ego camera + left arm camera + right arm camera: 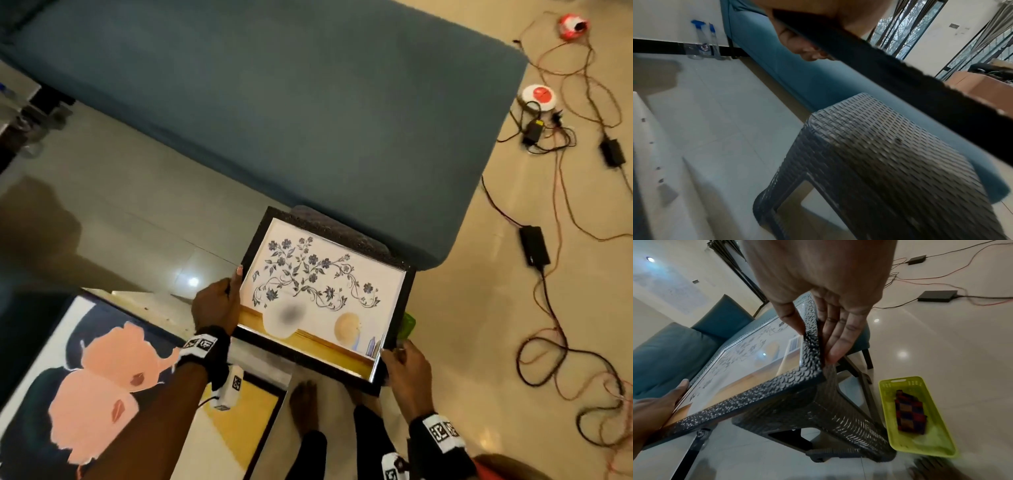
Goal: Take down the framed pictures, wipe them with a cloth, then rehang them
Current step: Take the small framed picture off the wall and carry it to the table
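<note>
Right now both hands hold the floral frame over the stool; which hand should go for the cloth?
Right, probably. The cloth lies in the green tray on the floor just beside the right hand; the left hand grips the floral frame on its far edge.

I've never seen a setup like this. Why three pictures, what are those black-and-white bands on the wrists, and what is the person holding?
No machine here: a person wears three cameras. The top picture looks down from the head; the other two look along each hand from the banded wrist cameras. Both hands carry a framed flower picture with a black textured frame. The left hand grips its left edge; the right hand pinches the near right corner, thumb on the front and fingers behind. It is held over a dark woven stool beside a blue sofa. On the floor lie a green tray holding a folded checked cloth, another large painting and cables.
</note>
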